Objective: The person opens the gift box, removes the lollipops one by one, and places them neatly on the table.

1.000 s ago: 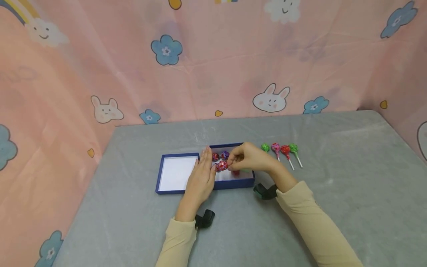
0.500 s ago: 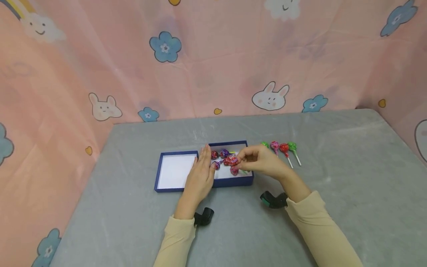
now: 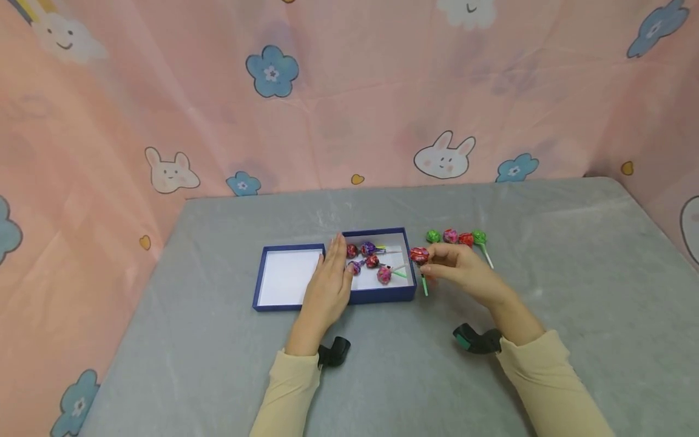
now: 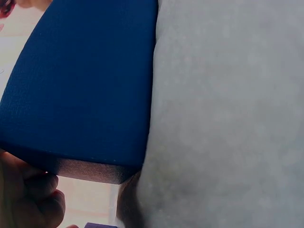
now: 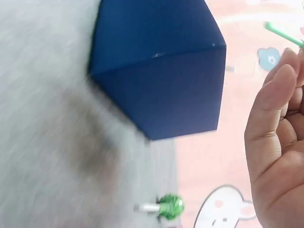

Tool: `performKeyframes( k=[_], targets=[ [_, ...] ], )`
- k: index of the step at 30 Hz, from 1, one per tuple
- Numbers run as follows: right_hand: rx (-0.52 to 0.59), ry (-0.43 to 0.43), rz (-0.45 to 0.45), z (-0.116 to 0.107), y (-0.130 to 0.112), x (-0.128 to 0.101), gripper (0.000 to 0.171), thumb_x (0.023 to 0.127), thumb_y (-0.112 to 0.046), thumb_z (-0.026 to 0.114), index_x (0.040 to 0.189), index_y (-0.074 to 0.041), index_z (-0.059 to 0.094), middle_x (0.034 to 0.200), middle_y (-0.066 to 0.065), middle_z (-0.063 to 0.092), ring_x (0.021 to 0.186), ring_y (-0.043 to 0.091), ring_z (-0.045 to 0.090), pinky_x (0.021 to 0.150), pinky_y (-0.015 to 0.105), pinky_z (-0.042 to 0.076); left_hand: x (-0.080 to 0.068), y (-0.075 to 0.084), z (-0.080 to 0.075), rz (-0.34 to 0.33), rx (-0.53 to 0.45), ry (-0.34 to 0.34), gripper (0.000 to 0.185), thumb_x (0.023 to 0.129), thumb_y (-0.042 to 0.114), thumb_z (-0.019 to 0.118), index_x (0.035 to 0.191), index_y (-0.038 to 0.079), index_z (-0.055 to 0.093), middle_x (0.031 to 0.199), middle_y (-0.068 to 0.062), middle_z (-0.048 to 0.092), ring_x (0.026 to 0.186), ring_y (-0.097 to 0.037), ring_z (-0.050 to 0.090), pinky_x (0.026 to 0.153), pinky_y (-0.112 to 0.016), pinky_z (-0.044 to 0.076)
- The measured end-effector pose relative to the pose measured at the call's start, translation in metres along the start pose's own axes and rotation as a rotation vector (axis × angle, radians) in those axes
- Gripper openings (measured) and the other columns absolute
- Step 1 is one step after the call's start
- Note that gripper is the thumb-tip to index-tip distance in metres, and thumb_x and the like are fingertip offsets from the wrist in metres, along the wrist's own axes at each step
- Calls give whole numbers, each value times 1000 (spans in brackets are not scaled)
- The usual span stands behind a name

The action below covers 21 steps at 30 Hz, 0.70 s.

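Both arms wear long, close-fitting sleeves of pale beige knit fabric, the left sleeve (image 3: 286, 394) and the right sleeve (image 3: 546, 388) each ending at the wrist. A small black plastic wrist camera (image 3: 334, 352) is strapped just under the left cuff, at its 3 o'clock side. A second black wrist camera with a green patch (image 3: 476, 340) sits at the right cuff's 9 o'clock side. Both hands are bare.

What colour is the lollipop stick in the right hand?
Green stick below a red head; clearest in the head view.
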State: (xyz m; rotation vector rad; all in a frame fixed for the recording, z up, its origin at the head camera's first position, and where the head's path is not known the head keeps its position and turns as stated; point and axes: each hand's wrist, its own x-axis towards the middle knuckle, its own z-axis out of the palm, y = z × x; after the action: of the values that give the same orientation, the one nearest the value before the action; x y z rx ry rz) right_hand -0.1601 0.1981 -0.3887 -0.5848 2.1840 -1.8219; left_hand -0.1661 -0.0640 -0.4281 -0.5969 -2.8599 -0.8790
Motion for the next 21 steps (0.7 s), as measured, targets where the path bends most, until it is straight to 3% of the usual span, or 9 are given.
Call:
performKeyframes(
  k=[6, 9, 13, 16, 21],
  targets=[
    [61, -2, -7, -8, 5, -15, 11, 94, 0, 52, 94, -6, 61, 80, 3, 65, 69, 15, 61, 65, 28, 52, 0, 0, 0, 7, -2, 0, 55, 102, 20, 35, 149, -3, 16, 154, -14, 17, 142, -26, 17, 113, -46, 15],
    [69, 15, 13, -12, 9, -22, 9, 95, 0, 51, 98, 3, 59, 87, 8, 67, 73, 13, 63, 65, 29, 54, 0, 0, -1, 7, -3, 2, 55, 103, 21, 34, 149, -3, 16, 154, -13, 17, 142, -26, 17, 113, -46, 15],
    [44, 63, 73, -14, 17, -30, 14, 95, -1, 52, 94, 13, 54, 84, 11, 68, 71, 12, 62, 66, 29, 54, 1, 0, -1, 10, -2, 10, 55, 102, 20, 36, 148, -3, 18, 154, -13, 18, 142, -26, 18, 113, -47, 16],
    [63, 122, 136, -14, 22, -35, 13, 94, -3, 55, 91, 9, 57, 82, 8, 69, 71, 12, 62, 67, 27, 54, 0, 1, -1, 12, -3, 13, 55, 102, 20, 36, 148, -3, 18, 154, -13, 18, 141, -27, 19, 113, -47, 16],
    [193, 232, 252, -17, 29, -40, 8, 92, -4, 58, 87, -1, 64, 81, 1, 70, 72, 9, 65, 67, 24, 54, 0, 0, -1, 12, -1, 8, 55, 102, 21, 35, 148, -3, 17, 154, -14, 18, 141, -28, 19, 113, -47, 16]
  ],
)
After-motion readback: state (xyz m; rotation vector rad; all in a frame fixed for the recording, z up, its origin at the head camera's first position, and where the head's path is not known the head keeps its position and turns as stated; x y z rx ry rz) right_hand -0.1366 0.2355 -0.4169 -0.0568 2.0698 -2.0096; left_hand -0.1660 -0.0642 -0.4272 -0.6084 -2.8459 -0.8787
